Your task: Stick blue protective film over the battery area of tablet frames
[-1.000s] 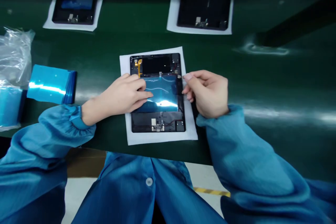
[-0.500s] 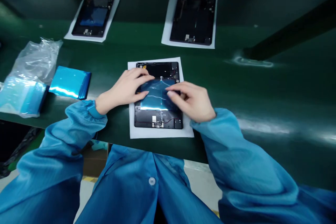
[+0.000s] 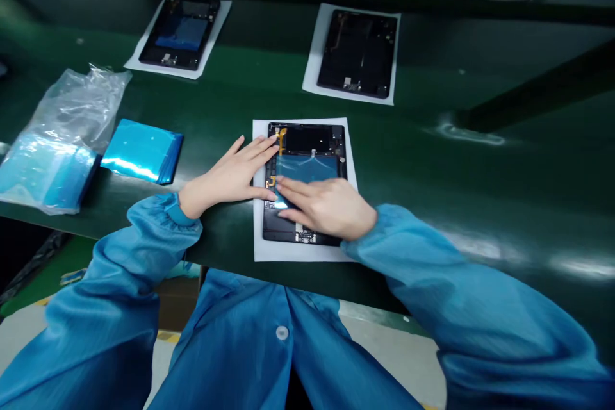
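Observation:
An open tablet body (image 3: 278,229) lies on a white sheet (image 3: 259,251) in front of me, its circuit parts bare. A flat blue battery pack (image 3: 312,168) sits in its middle. Spread along the tablet's left edge are the fingers of my left hand (image 3: 235,174), with nothing held. My right hand (image 3: 327,205) lies across the lower part of the battery, fingers stretched out flat on its blue surface. That hand hides the battery's lower right and part of the tablet's right side.
To the left lie a stack of blue battery packs (image 3: 141,150) and a clear plastic bag (image 3: 72,109) with more blue packs. Farther back, two tablet bodies (image 3: 180,32) (image 3: 360,54) rest on white sheets. A raised shelf edge (image 3: 384,6) runs behind, carrying more tablets.
My right hand has gone from bent fingers at the battery's right side to lying flat across its lower part, farther left. My left hand has drawn back to the tablet's left edge, fingers spread.

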{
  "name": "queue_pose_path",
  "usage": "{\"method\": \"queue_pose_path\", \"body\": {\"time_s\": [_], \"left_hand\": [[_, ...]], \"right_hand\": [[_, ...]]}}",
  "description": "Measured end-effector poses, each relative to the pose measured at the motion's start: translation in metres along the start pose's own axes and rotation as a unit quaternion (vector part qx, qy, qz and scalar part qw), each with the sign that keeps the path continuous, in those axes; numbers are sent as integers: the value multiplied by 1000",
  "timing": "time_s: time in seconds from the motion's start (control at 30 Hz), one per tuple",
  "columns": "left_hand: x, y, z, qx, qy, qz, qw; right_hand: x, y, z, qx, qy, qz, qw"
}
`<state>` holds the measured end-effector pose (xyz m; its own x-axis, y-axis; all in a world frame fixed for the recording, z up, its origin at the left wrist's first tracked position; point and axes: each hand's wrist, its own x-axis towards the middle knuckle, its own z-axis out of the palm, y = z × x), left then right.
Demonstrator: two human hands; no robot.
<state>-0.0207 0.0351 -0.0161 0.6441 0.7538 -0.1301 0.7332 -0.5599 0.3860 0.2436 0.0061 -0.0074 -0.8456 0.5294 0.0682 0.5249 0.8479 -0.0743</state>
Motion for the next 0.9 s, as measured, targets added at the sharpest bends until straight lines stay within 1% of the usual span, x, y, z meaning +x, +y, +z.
{"method": "queue_pose_path", "body": {"time_s": [0.03, 0.07, 0.13, 0.2, 0.23, 0.27, 0.37, 0.4, 0.43, 0.47, 0.57, 0.6, 0.63, 0.67, 0.77, 0.83, 0.9], "left_hand": [[0, 0, 0, 1, -1, 0, 1000], [0, 0, 1, 2, -2, 1, 1000], [1, -1, 2, 1, -1, 4, 1000], [1, -1, 2, -1, 1, 8, 1000], [2, -1, 2, -1, 0, 10, 1000], [2, -1, 3, -1, -2, 10, 1000], [2, -2, 3, 2, -6, 9, 1000], [2, -2, 4, 3, -7, 8, 1000], [2, -3, 4, 4, -6, 6, 1000], [2, -3, 5, 5, -4, 6, 1000], [3, -5, 7, 6, 2, 8, 1000], [3, -5, 7, 6, 4, 8, 1000], [3, -5, 7, 6, 5, 8, 1000], [4, -5, 7, 6, 5, 7, 1000], [4, -4, 5, 4, -5, 3, 1000], [4, -3, 4, 2, -10, 1, 1000], [3, -4, 4, 3, -8, -2, 1000]], "right_hand": [[-4, -1, 0, 3, 2, -11, 1000], [-7, -1, 0, 4, 9, -1, 1000], [-12, 5, 1, -6, 32, 70, 997], [-16, 8, 2, -24, 46, 146, 988], [-18, 7, 2, -30, 43, 156, 986], [-21, 3, 2, -29, 34, 141, 989], [-30, -14, 3, -7, 3, 45, 999], [-32, -17, 3, 1, 2, 28, 1000], [-34, -17, 4, 4, 7, 32, 999], [-36, -13, 4, 3, 19, 54, 998], [-45, 7, 6, -13, 69, 154, 986], [-51, 13, 7, -18, 83, 169, 982], [-58, 15, 8, -22, 93, 166, 982], [-66, 15, 8, -23, 97, 149, 984], [-86, 6, 9, -20, 93, 89, 991], [-86, 4, 9, -14, 87, 96, 991], [-73, 11, 9, -11, 71, 140, 988]]}}
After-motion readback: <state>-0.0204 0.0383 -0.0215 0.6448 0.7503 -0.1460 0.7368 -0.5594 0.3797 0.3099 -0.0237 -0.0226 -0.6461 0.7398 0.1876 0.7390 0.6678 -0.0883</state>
